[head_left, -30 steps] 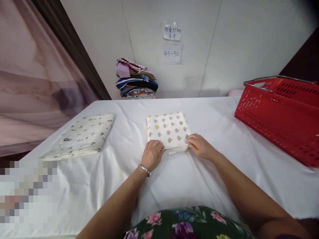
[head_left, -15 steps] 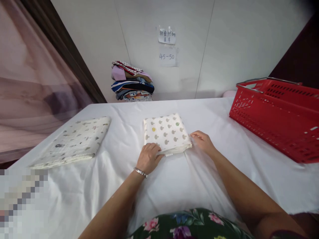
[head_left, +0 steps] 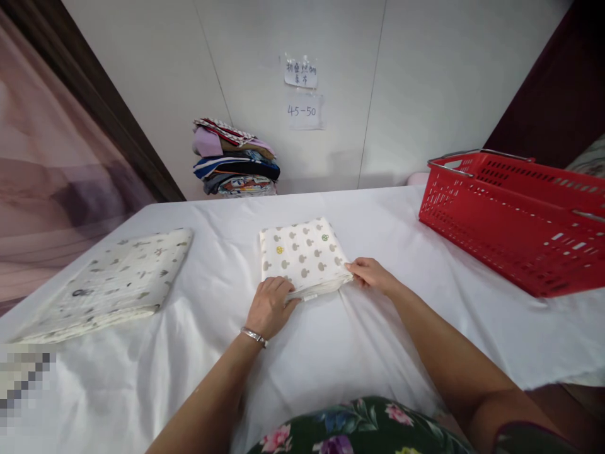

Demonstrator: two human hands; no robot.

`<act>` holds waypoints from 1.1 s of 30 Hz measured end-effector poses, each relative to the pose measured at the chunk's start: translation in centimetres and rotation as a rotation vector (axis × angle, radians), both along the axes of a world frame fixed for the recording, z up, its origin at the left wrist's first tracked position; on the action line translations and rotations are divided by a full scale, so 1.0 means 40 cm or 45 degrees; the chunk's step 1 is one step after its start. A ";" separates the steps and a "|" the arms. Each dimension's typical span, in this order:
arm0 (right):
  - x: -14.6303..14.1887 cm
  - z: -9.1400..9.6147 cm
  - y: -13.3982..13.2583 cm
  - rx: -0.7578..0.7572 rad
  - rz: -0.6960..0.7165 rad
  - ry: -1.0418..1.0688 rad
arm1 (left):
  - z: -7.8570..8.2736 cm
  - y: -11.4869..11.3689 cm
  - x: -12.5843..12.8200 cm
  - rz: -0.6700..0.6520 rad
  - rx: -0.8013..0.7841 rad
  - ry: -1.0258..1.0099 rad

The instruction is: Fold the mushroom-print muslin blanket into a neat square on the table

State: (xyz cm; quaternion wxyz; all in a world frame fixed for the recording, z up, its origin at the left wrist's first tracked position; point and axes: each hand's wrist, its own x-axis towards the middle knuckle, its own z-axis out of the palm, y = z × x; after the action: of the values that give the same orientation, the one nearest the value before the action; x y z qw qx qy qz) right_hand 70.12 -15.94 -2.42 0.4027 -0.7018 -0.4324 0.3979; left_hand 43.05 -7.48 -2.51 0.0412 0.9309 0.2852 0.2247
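A folded white cloth (head_left: 305, 253) printed with grey mushroom-like shapes, plus one yellow and one green motif, lies flat in front of me. At its near left corner my left hand (head_left: 270, 308) has its fingers over the top and its thumb along the front edge, gripping the layers. My right hand (head_left: 371, 273) pinches the near right corner between thumb and fingers. The front layers fan slightly apart between both hands. Off to the left rests another folded white cloth (head_left: 125, 277) with small animal-like and leaf-like prints, touched by neither hand.
White fabric covers the table (head_left: 378, 227). On the right stands a red perforated basket (head_left: 491, 233) with metal handles. A pile of folded fabrics (head_left: 236, 161) sits by the back wall, left of two paper signs (head_left: 304, 111). Pink curtains (head_left: 61, 170) hang at the left.
My right hand has come in to the mushroom cloth's near right corner and now pinches it. The left hand keeps its place on the cloth. The whole view has shifted slightly.
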 end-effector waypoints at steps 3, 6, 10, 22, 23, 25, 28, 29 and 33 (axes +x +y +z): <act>-0.005 -0.005 0.004 0.102 -0.054 -0.104 | -0.002 0.000 0.002 -0.006 0.002 0.004; -0.002 -0.013 0.010 0.146 -0.140 -0.176 | -0.004 0.001 0.005 -0.018 0.008 0.013; 0.009 -0.014 0.011 0.035 -0.002 -0.202 | -0.006 0.001 0.005 -0.021 -0.002 0.028; -0.081 -0.034 -0.009 0.642 0.364 -1.181 | 0.007 -0.016 -0.011 -0.042 -0.136 -0.008; -0.089 -0.041 -0.008 0.607 0.517 -1.226 | 0.007 -0.017 -0.011 -0.043 -0.155 -0.041; -0.095 -0.055 -0.005 0.497 0.705 -1.301 | 0.008 -0.015 -0.013 -0.026 -0.204 -0.152; -0.086 -0.071 0.000 0.429 0.754 -1.378 | 0.006 -0.003 -0.019 0.160 -0.273 -0.431; -0.081 -0.074 0.001 0.428 0.757 -1.398 | 0.004 0.004 -0.022 0.267 -0.304 -0.523; -0.067 -0.085 0.002 0.438 0.757 -1.455 | -0.017 0.034 -0.029 0.657 -0.657 -0.651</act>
State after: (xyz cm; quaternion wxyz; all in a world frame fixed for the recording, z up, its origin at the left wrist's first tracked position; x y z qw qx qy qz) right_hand 67.43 -15.85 -5.82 0.0896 -0.5789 -0.8103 -0.0172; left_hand 41.89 -6.14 -3.20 0.2839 0.7029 0.5355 0.3721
